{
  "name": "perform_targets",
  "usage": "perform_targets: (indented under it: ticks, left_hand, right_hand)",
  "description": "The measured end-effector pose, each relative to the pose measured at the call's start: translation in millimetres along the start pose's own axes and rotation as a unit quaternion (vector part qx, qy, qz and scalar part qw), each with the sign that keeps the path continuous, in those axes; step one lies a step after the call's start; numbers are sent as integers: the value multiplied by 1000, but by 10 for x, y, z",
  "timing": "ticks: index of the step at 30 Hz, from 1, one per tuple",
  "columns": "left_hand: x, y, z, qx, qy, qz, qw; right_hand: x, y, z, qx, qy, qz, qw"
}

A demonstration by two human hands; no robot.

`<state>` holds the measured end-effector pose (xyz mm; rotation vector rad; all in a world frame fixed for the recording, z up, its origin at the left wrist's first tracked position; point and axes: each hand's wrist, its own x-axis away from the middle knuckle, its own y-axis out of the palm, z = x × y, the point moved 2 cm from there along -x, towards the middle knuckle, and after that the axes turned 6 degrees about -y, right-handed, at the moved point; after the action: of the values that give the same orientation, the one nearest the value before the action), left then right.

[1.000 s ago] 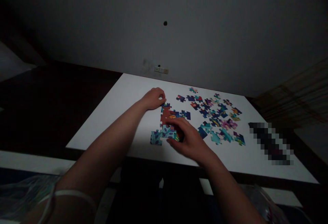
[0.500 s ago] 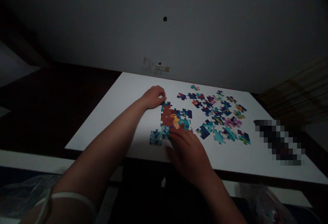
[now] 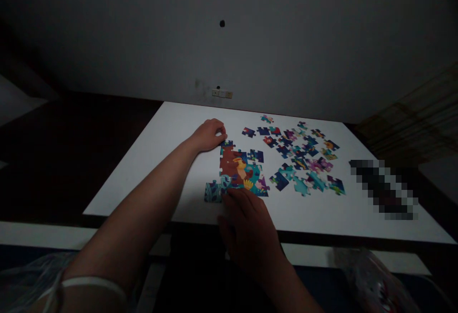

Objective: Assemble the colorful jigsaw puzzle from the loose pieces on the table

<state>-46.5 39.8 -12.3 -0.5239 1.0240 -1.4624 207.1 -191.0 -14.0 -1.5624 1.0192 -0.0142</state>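
A partly joined jigsaw puzzle (image 3: 231,162) lies on the white table, showing a yellow animal on brown. At its upper left corner, my left hand (image 3: 211,134) rests on the tabletop, fingers curled and thumb meeting forefinger in a loop; anything in the pinch is hidden. My right hand (image 3: 250,222) is at the puzzle's lower edge, its fingers extended together over the bottom pieces and its thumb apart below them. Just left of those fingertips lies a leaf-patterned jigsaw piece (image 3: 212,192). A dark blue jigsaw piece (image 3: 255,156) sits against the puzzle's upper right side.
Loose jigsaw pieces (image 3: 300,151) are scattered to the right, some overlapping. A pixelated dark object (image 3: 382,189) lies near the right side of the white table (image 3: 143,160). Clear plastic bags (image 3: 375,279) are below its front edge. A wall socket (image 3: 222,93) is behind.
My right hand has drawn back toward me and left, uncovering the puzzle's lower right part. My left hand keeps its place at the upper corner. The whole view has shifted slightly.
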Motion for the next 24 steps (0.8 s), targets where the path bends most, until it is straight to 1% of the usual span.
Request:
perform_targets:
  ticks: [10,15,20,24]
  left_hand:
    - [-12,-3,-3,6,1,3,1000]
    - [-12,-5,-3,14,-3,6,1000]
    - [-18,6,-17,10,-2,3,1000]
    - [-15,2,-14,6,5,6,1000]
  right_hand:
    - [-23,-2,-20,10,1,-12,1000]
    - [-36,-8,-51,35,8,-36,999]
    - [-22,26,-152,51,-16,-3,999]
    - [-4,99,-258,37,-30,-3,999]
